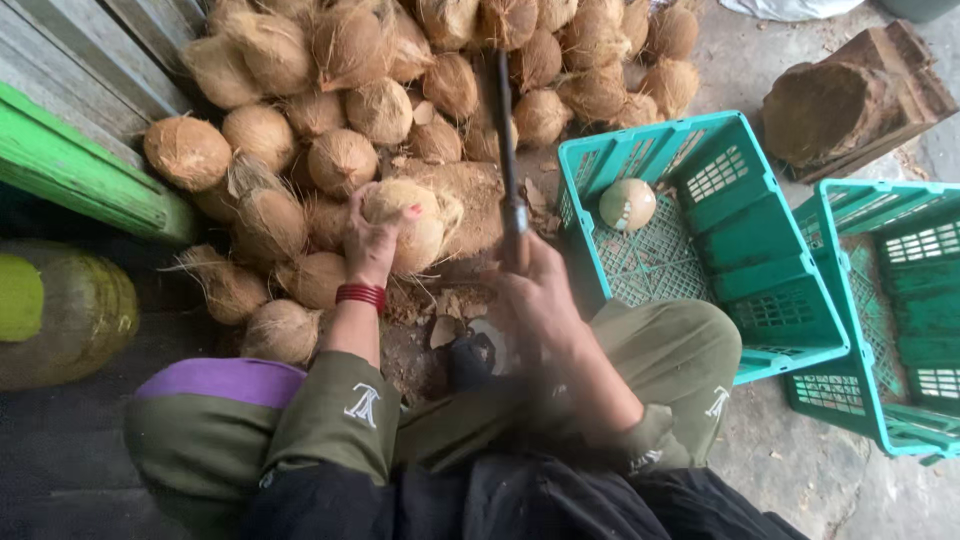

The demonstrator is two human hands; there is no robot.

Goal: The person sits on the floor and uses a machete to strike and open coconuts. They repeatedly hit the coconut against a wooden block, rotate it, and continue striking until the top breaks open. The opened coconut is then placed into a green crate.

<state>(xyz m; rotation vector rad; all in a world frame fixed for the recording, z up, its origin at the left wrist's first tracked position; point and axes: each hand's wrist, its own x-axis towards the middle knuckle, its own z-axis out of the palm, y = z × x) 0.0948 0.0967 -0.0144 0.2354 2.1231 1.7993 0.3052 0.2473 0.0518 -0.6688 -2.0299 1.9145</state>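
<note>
Husking in progress: left hand (372, 240) is clamped around a brown, hairy, partly husked coconut (408, 225), pinning it on the dirt floor (440, 300) right at the near edge of the big heap of fibrous brown coconuts (400, 80). Right hand (535, 295) has its grip clenched on the handle of a long dark metal blade (503, 130), which stands nearly upright, just right of the held nut.

My take on doing it well: keep the left fingers on the far-left side of the nut, well away from the blade's line, hold the nut steady against the floor, and strike shallow so only fibre comes off.

One pale, smooth, cleaned coconut (628, 203) sits in the nearer teal plastic crate (790, 330); a second teal plastic crate (900, 400) is cut off at the right edge.

Hard to make out: the right hand is motion-blurred, the blade's edge and tip get lost against the heap, and I can't tell whether it's touching the nut.
</note>
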